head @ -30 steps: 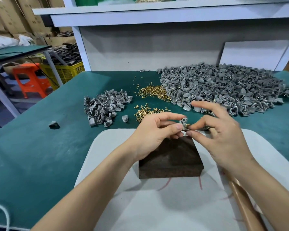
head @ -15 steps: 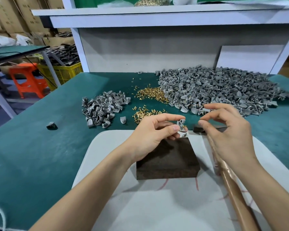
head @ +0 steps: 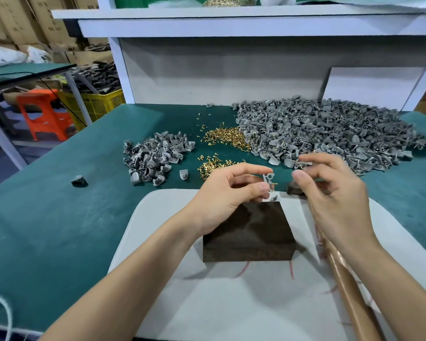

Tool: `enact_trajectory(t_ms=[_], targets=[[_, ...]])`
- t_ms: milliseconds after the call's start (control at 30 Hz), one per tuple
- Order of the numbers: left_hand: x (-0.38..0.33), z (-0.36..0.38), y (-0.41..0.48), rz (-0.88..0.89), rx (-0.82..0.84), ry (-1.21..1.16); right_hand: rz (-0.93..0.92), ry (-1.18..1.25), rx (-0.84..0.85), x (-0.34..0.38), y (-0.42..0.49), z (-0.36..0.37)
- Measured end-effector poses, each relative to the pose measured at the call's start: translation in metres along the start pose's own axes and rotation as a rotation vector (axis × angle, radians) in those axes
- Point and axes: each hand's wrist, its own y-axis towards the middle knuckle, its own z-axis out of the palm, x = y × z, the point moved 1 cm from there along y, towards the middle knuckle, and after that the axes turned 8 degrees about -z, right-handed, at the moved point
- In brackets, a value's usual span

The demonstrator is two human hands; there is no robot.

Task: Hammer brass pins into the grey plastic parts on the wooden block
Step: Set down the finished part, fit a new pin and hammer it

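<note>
Grey plastic part (head: 268,178) is pinched between the thumb and forefinger of the left grip (head: 229,195) and held in the air. A brass pin (head: 274,184) pokes out of its lower end toward the right grip (head: 330,193). The right grip hovers just beside it, apart from the part, with its fingers curled and its thumb raised. Blur hides whether it pinches anything between thumb and forefinger.

Below the left grip lies the dark wooden block (head: 249,232), which rests on a white board (head: 231,303) on the green bench (head: 59,217). A second small grey part (head: 274,198) lies just under the left grip's fingertips, at the block's far edge. Under the right grip lies a hammer, its dark head (head: 294,190) just below the thumb and its brown handle (head: 349,294) running back beneath the wrist.

Beyond the right grip spreads a large heap of grey parts (head: 330,134). Beyond the left grip lie two small heaps of brass pins (head: 226,137), the nearer one just past its knuckles. Further to that grip's left lie a smaller heap of grey parts (head: 155,158) and one stray part (head: 78,180) well apart from it.
</note>
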Motion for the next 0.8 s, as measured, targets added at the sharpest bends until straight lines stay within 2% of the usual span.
enact_trajectory(t_ms=[167, 267, 567, 800], targets=[[0.001, 0.0, 0.001, 0.02, -0.007, 0.019, 0.117, 0.341, 0.108, 0.012, -0.006, 0.006], [0.001, 0.0, 0.002, 0.027, -0.009, 0.022, 0.12, 0.341, 0.166, 0.013, -0.009, 0.01], [0.0, 0.001, 0.001, 0.035, -0.002, 0.057, 0.15, 0.358, 0.189, 0.012, -0.009, 0.009], [0.002, 0.001, 0.002, 0.021, -0.002, 0.035, 0.208, 0.361, 0.157, 0.01, -0.01, 0.013]])
